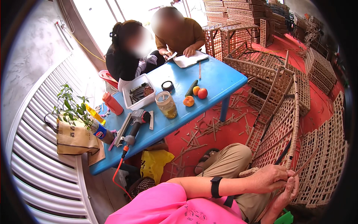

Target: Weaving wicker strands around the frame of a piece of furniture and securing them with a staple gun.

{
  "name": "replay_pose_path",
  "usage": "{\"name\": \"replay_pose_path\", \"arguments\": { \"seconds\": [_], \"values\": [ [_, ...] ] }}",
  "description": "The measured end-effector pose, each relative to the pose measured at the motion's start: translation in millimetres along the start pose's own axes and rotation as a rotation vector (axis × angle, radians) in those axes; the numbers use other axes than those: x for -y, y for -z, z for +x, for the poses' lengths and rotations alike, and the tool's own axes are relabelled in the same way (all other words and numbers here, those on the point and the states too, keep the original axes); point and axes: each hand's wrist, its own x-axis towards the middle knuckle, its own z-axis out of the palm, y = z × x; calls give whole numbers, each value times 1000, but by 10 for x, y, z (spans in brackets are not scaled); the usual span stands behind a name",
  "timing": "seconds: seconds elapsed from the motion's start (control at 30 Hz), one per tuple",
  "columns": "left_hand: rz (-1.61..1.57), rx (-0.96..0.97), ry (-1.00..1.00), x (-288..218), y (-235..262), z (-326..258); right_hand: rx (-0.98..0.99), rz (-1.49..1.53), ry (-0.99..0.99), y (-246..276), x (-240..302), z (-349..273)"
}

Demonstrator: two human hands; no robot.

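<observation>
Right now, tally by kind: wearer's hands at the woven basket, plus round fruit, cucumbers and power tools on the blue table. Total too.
Wearer's hands, left and right, at the woven basket: 2
On the blue table:
Round fruit: 3
Cucumber: 1
Power tool: 1
Total: 7

A blue table (pixel 220 74) stood on a red floor (pixel 232 136). At its far right corner lay an open notebook (pixel 192 61), with a thin stick (pixel 200 71) near it. Toward the near edge sat a green cucumber (pixel 192 88), a small yellow-orange fruit (pixel 196 90), a red fruit (pixel 202 93) and a peach (pixel 188 101); farther left stood a glass jar (pixel 166 106), a round black lid (pixel 167 86) behind it. A white tray (pixel 152 100) and a red bottle (pixel 113 104) lined the far edge. Toward the left end lay a nail gun (pixel 137 120). Loose strips (pixel 214 128) littered the floor beyond the near edge.
</observation>
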Motion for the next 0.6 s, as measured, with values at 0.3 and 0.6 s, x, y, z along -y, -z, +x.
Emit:
{"name": "replay_pose_path", "arguments": {
  "seconds": [0.3, 0.6],
  "values": [
    [-20, -58, -60, 0, -32, -10, -1, -17, 21, -22, 29, -4],
    [-29, -61, -82, 13, -33, -12, 61, 13, 5, 2, 43, 6]
  ]
}}
